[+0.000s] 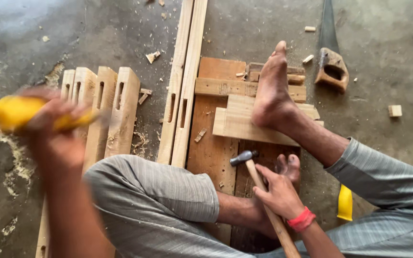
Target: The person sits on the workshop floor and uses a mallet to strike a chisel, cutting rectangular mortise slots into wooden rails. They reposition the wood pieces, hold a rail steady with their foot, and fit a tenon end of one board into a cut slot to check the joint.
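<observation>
head view: chisel up in my left, hammer down in my right, mortising half done.
my left hand (53,138) is clenched round a yellow-handled tool (20,113), prob a chisel, blurred, so i can't tell the blade. my right hand (278,191) grips the wooden shaft of the hammer (259,186), head resting on the board just ahead of my knuckles. beyond my left hand four short posts (103,110) lie side by side, slots already cut. between my hands two long rails (182,86) show slots too. past the hammer my foot (272,91) pins a pale block (244,122) w/ no slot visible, so that looks left to do. handsaw (331,67) lies far off my right.
</observation>
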`<state>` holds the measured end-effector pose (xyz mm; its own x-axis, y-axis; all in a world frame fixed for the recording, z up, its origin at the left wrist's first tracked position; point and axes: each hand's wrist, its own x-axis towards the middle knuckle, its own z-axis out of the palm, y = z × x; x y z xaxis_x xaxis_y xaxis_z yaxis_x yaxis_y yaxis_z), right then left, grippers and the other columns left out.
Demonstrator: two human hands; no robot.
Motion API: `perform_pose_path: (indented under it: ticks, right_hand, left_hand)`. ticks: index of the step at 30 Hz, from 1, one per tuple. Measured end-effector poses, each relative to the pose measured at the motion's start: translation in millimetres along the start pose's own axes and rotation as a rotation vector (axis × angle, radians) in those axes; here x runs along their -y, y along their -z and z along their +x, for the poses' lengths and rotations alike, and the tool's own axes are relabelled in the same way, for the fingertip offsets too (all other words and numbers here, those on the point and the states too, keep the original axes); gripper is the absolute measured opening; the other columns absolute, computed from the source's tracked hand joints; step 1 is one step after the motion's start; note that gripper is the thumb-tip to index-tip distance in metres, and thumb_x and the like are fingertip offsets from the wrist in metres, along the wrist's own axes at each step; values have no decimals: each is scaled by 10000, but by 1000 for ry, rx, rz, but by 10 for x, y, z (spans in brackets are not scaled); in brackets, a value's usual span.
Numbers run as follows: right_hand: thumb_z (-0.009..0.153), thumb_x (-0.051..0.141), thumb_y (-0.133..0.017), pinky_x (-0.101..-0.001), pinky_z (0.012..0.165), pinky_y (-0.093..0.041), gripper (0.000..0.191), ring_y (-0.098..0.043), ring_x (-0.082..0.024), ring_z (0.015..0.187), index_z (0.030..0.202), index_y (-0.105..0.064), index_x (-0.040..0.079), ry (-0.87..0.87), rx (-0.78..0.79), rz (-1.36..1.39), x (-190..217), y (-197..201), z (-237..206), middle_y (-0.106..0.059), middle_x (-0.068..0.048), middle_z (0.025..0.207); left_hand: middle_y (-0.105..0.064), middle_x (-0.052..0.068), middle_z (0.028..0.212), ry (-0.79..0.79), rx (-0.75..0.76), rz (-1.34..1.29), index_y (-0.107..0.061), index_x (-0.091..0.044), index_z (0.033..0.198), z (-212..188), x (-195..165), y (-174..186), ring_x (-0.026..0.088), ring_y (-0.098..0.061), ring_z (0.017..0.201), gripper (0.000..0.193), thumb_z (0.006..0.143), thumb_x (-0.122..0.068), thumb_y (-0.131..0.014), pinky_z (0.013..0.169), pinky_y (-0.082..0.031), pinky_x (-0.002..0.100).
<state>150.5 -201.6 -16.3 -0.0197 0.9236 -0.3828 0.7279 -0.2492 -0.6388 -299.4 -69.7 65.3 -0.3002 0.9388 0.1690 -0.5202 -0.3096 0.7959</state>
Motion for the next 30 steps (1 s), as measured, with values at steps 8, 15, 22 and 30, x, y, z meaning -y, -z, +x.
perform_pose_path:
  ticks: [8,15,22,30]
  right_hand:
    - [727,227,-728,-439,789,-576,651,-741,-361,734,1347,-593,82,6,-42,-106,176,-60,31,-746,-207,789]
    - [739,245,-743,-477,742,-576,636,-727,-388,725,1345,-590,124,8,-36,-127,218,-27,14,-726,-213,748]
    - [737,235,-733,-499,737,-576,646,-721,-411,738,1356,-578,135,-5,-30,-123,245,-29,19,-719,-221,744]
    - [739,246,-722,-515,753,-569,643,-717,-420,759,1354,-573,130,-7,-23,-133,252,-21,17,-723,-225,765]
  left_hand:
    - [-666,21,887,172,580,82,-640,-76,963,310,1488,-1841,107,-652,749,173,847,12,-732,642,-589,296]
    - [-582,-27,680,265,588,355,-628,-40,781,201,2035,-1917,43,-537,578,84,821,3,-689,489,-461,231]
    - [-613,-25,721,135,598,333,-595,-52,779,191,2270,-1831,35,-564,619,113,815,6,-685,534,-482,213]
    - [-630,-1,782,100,642,304,-594,-56,802,217,2275,-1742,52,-569,710,128,832,15,-696,632,-488,233]
